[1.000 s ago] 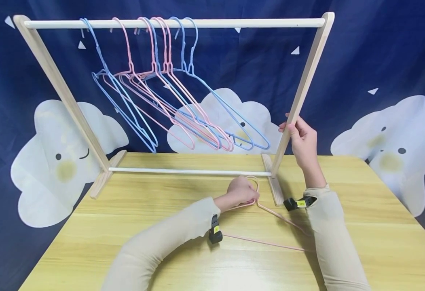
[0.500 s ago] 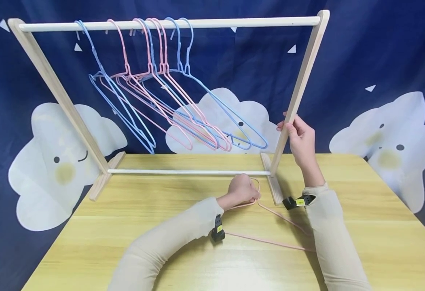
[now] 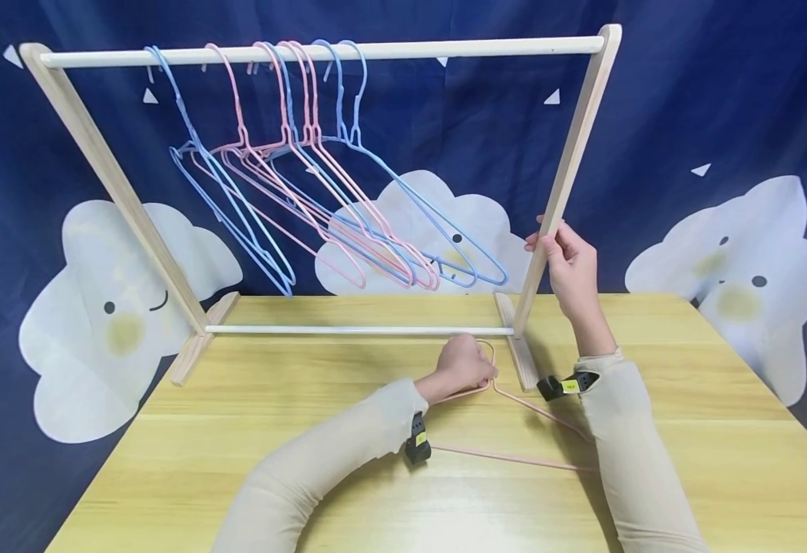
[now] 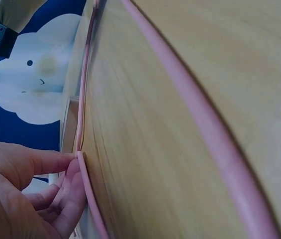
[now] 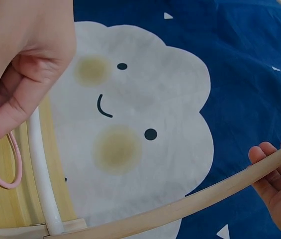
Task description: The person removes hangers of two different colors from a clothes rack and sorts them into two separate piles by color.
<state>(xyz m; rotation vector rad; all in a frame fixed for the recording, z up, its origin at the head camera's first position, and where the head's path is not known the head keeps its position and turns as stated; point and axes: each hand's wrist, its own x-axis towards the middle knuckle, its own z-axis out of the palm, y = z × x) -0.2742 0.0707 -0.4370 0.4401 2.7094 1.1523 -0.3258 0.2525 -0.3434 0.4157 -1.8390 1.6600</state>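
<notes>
Low over the wooden table, my left hand [image 3: 461, 362] pinches a pink wire clothes hanger [image 3: 541, 413] near the base of its hook. In the left wrist view, thumb and fingertips meet on the hanger [image 4: 195, 107] at its neck; the long bottom bar runs close to the camera. My right forearm covers the hanger's right end in the head view. My right hand [image 3: 574, 269] grips the right post [image 3: 570, 165] of a small wooden clothes rack, thumb in front and fingers around behind. The right wrist view shows that same post [image 5: 205, 196] between thumb and fingers.
Several blue and pink hangers hang from the rack's top rail [image 3: 472, 51], bunched left of centre, such as a blue hanger [image 3: 180, 104]. A white lower rod [image 3: 348, 330] joins the rack's feet. Behind hangs a dark blue curtain [image 3: 652, 92] with cloud prints.
The head view has shifted slightly. My left hand and the pink hanger sit a touch further right against the rack. Both hands keep their holds.
</notes>
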